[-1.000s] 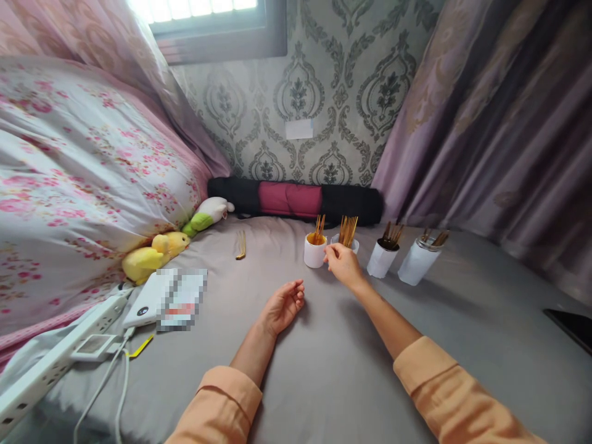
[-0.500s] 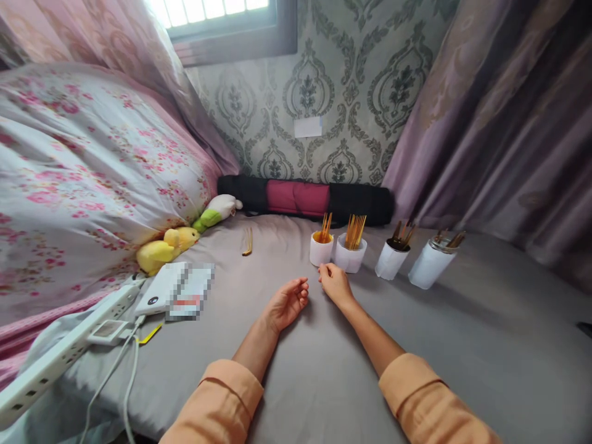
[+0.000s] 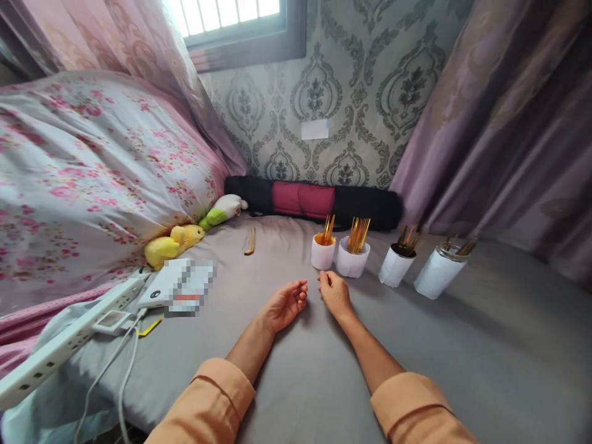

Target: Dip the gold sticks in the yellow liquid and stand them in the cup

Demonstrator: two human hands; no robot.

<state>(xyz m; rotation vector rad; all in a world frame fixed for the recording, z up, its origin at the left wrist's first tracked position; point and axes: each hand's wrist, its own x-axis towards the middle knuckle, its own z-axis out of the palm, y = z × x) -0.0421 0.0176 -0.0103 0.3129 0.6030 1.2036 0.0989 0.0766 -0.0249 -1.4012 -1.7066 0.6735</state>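
Head view: small white cup (image 3: 322, 256) upright on the grey sheet (image 3: 305, 382), gold sticks (image 3: 328, 228) standing in it. Right hand (image 3: 336, 297) just on its near side; fingers bent, and whether they meet or grip anything cannot be told. Wider white cup (image 3: 352, 265), also with sticks, just to the right; two white-wrapped jars (image 3: 439, 273) farther right. Left hand (image 3: 285, 306) half-turned upward, fingers loosely curled and apart from the thumb. Thin gold pieces (image 3: 250, 242) lie left of the cups. Black-and-maroon roll (image 3: 303, 200) behind.

sticks (image 3: 359, 237): glossy, metallic; cups (image 3: 353, 265): matt, paper-like; sheet (image 3: 305, 382): matt cloth
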